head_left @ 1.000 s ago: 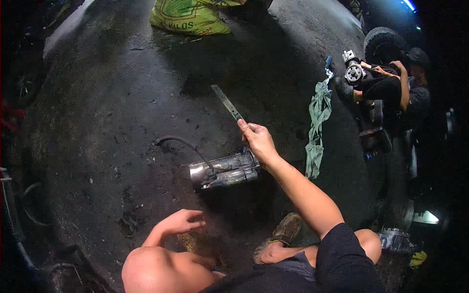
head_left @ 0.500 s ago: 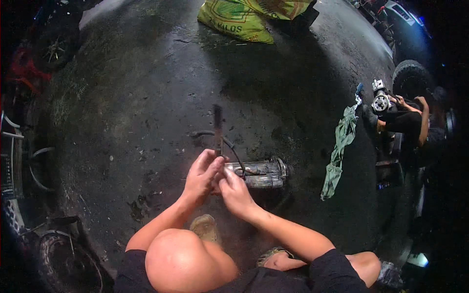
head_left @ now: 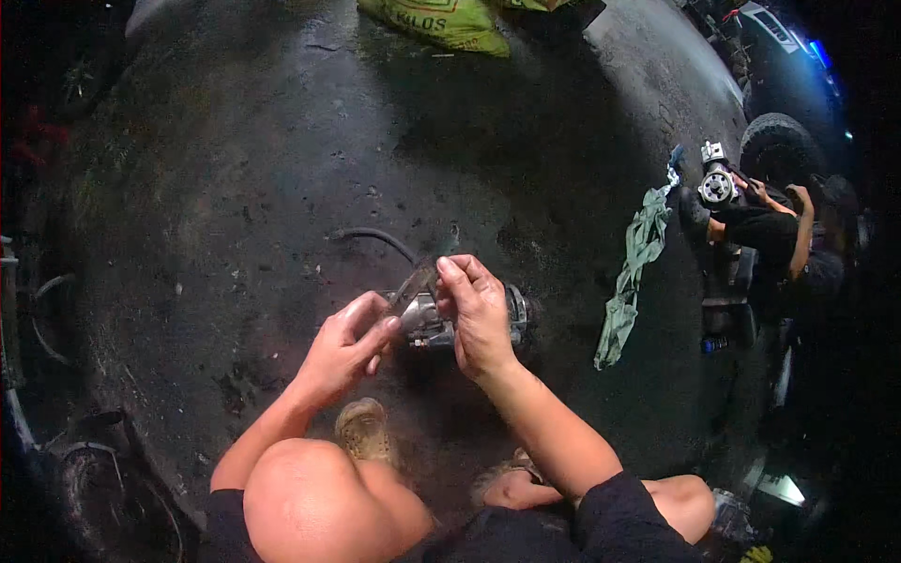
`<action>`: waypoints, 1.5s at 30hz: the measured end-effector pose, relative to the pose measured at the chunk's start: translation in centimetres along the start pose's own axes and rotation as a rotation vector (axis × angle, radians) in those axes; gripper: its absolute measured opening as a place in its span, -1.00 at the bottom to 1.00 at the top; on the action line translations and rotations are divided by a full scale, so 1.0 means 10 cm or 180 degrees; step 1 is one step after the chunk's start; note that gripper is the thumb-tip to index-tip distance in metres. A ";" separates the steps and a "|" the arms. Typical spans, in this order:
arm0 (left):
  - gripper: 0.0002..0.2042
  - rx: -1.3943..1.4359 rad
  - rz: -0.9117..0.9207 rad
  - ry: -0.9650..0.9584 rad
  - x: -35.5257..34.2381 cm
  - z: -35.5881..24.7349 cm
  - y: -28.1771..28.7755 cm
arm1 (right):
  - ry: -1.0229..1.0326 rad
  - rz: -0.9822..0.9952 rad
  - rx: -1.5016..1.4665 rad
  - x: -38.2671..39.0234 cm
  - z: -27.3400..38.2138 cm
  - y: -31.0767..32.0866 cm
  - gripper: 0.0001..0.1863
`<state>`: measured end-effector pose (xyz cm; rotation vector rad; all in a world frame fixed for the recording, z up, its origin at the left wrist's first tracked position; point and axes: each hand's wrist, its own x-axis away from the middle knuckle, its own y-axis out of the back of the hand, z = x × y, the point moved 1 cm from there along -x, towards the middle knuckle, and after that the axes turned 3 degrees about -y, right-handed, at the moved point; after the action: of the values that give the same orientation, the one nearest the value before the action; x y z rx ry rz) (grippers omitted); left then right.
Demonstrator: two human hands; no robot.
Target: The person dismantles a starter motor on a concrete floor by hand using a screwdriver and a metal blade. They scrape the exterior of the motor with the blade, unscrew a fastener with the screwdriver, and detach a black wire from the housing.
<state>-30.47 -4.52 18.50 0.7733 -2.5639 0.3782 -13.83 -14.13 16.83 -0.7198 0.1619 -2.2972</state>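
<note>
My left hand (head_left: 345,349) is closed round the near end of a narrow brush (head_left: 409,291), which slants up and to the right. My right hand (head_left: 479,314) pinches the brush's dark far end between thumb and fingertips. Beneath both hands lies a silver cylindrical metal part (head_left: 430,332) on the dark floor, its right end partly hidden behind my right hand. A dark hose or cable (head_left: 374,235) curves out beyond it to the left.
A crumpled green cloth (head_left: 633,274) lies to the right. Further right, a seated person (head_left: 774,230) handles a silver metal part with a round wheel (head_left: 718,187). A yellow-green sack (head_left: 441,22) stands at the far edge; a dark wheel (head_left: 99,483) is at lower left.
The brush pointed straight away from me and now tilts to the right. My right hand has moved from beside my left hand up to the brush's dark end. The view has shifted slightly.
</note>
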 end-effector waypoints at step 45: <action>-0.59 -0.3343 -0.0129 -0.2506 0.02 0.01 0.15 | -0.0358 0.1813 -0.2024 0.06 -0.12 0.23 -0.73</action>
<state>-31.53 -3.40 18.34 0.5841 -2.7951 -1.4393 -13.48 -16.32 15.43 -0.9592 0.9453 -1.6429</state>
